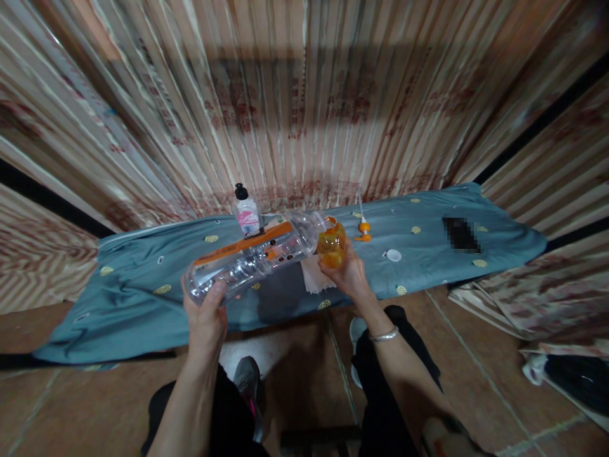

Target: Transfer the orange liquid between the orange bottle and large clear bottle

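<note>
My left hand [205,311] is closed around the base of a large clear plastic bottle [257,257] with an orange label. The bottle is tilted nearly level, its neck pointing right. At its mouth, my right hand [351,271] grips a small orange translucent bottle [332,244], whose open top meets or nearly meets the neck. Whether liquid is flowing between them I cannot tell. To the right lies an orange pump top [364,231] with a clear tube. A white cap [392,255] rests farther right. Below the small bottle is a pale cloth or tissue [318,279].
A clear bottle with a black cap and pink label [247,216] stands behind the large bottle. A blurred-out black object [461,234] lies at the right on the teal cloth-covered bench [128,285]. Striped curtains [304,114] hang close behind and at both sides.
</note>
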A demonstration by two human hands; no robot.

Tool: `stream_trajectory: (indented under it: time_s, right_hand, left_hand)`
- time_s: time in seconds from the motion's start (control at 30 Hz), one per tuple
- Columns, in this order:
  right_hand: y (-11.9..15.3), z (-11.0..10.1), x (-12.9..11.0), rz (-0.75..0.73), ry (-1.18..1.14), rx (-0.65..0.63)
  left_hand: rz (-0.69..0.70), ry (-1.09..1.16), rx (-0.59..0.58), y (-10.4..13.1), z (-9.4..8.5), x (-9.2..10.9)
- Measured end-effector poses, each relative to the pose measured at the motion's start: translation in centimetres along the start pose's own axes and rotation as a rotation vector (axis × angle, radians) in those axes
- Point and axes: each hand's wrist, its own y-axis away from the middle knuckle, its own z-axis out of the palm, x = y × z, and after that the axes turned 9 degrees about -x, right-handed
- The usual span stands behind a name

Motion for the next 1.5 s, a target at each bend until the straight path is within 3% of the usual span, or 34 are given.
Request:
stream_trajectory:
  time_s: [1.5]
  right_hand:
    - [0.2, 0.6, 1.2, -0.026, 0.035, 0.028]
  left_hand:
    - [0.029, -0.1, -0.027, -0.4, -0.6, -0.4]
